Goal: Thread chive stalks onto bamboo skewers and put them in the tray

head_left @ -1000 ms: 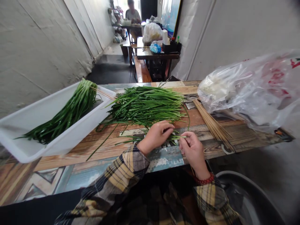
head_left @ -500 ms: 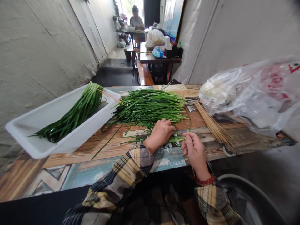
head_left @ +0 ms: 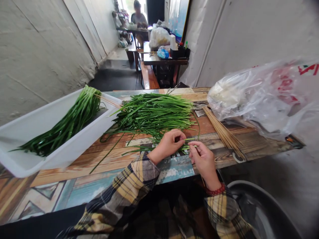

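Observation:
A large pile of garlic chives [head_left: 157, 113] lies across the patterned table, stem ends to the right. In front of it, my left hand [head_left: 170, 143] pinches a chive stalk [head_left: 190, 139], its pale end sticking out past my fingers. Close by on the right, my right hand [head_left: 203, 161] is closed around a thin bamboo skewer [head_left: 203, 181], whose end shows below the palm. A few chives reach from the left to its fingertips; where the skewer's tip meets them is hidden. A white plastic tray [head_left: 57, 162] at the left holds a chive bundle [head_left: 72, 119] with skewers through its stem end.
Loose bamboo skewers [head_left: 221, 132] lie right of the pile, beside a clear plastic bag [head_left: 259, 96] with red print. A grey tub [head_left: 264, 205] stands below the table's right edge. Farther back are another table [head_left: 164, 61], a bench [head_left: 149, 74] and a seated person [head_left: 139, 18].
My left hand has lifted slightly from the chives, thumb and fingers now pinching a stalk by the right hand. The view has shifted, so the table sits a little farther left.

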A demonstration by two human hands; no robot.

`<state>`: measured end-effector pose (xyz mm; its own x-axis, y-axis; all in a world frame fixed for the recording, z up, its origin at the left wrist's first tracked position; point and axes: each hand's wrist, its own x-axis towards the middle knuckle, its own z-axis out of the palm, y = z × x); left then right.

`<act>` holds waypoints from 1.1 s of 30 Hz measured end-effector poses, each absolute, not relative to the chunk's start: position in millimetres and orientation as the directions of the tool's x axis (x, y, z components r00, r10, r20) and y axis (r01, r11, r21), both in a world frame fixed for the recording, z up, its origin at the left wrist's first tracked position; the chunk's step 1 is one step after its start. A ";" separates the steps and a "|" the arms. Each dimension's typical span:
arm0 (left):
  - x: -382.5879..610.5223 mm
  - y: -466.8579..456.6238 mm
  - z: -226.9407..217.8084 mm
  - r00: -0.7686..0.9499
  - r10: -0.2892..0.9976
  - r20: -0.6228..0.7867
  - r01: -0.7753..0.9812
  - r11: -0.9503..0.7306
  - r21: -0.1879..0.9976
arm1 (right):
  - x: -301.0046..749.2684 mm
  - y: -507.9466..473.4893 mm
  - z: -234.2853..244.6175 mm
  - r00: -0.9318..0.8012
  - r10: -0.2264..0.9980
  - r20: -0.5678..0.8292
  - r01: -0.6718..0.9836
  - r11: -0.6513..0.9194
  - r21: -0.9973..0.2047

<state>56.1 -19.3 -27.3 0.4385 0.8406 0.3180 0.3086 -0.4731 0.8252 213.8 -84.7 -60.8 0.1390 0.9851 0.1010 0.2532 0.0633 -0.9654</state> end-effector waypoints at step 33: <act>57.5 -25.1 -23.6 0.421 0.870 0.256 0.287 -0.396 0.873 | 214.9 -83.6 -59.2 0.136 0.988 0.075 0.164 0.052 -0.985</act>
<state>57.5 -25.1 -23.6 0.4212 0.8701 0.2559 0.2868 -0.3955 0.8725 214.9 -83.6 -59.2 0.1358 0.9879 0.0752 0.1640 0.0524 -0.9851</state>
